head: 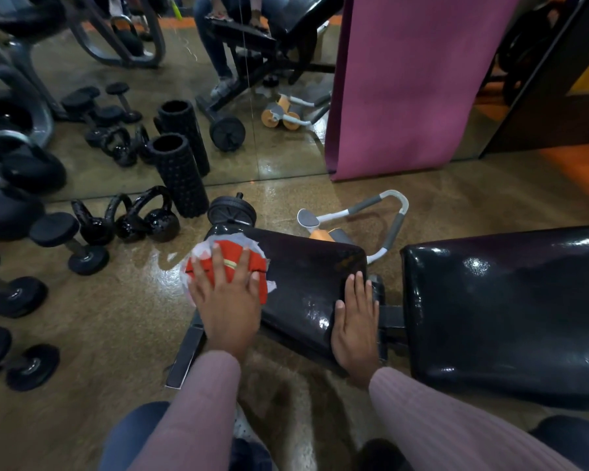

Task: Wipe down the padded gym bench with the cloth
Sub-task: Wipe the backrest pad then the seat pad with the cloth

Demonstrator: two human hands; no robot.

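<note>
The black padded bench [306, 277] carries a red-and-white cloth [230, 263] at its left end.

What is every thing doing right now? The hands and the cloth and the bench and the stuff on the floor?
left hand: flat, fingers spread, pressing the cloth
cloth: red and white, bunched on the seat pad's left end
right hand: flat on the seat pad
seat pad: shiny
foam roller: standing upright
kettlebells: on the floor

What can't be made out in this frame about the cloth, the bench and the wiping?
- Head view: the cloth is largely covered by the left hand; its full size is hidden.
- Back pad runs off the right edge.
- Seat pad under the right hand is hidden.
- Glare on the pads masks whether they are damp or clean.
</note>
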